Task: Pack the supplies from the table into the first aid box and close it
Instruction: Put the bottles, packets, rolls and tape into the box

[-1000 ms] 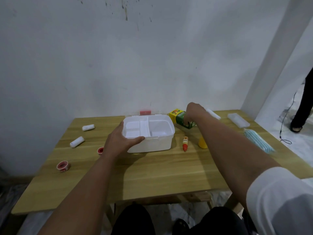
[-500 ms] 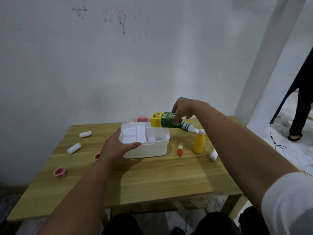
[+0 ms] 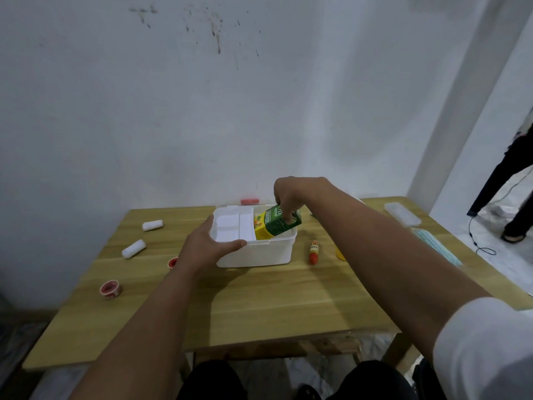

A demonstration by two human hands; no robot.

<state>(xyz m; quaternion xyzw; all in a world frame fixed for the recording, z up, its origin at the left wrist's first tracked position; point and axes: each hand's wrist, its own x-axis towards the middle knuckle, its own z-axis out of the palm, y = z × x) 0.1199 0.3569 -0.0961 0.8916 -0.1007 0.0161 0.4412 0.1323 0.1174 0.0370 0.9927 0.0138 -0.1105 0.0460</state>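
Note:
The white first aid box (image 3: pixel 259 254) stands open in the middle of the wooden table (image 3: pixel 274 301). My left hand (image 3: pixel 206 245) grips its front left corner, thumb along the rim. My right hand (image 3: pixel 288 199) holds a green and yellow carton (image 3: pixel 274 226) tilted, its yellow end down inside the box's right compartment. Left of the box lie two white bandage rolls (image 3: pixel 153 225) (image 3: pixel 133 248) and two red tape rolls (image 3: pixel 110 288) (image 3: pixel 173 262). To the right lie a small orange tube (image 3: pixel 313 251) and a yellow bottle (image 3: pixel 341 254), mostly hidden by my right arm.
A clear plastic case (image 3: pixel 402 215) and a pack of blue face masks (image 3: pixel 435 249) lie at the table's right side. A red item (image 3: pixel 249 201) shows behind the box by the wall. Another person's legs (image 3: pixel 516 209) stand at the far right, near a floor cable.
My right hand has lifted the carton from the table behind the box, carried it left over the box and lowered its yellow end into the right compartment. My left hand stays on the box.

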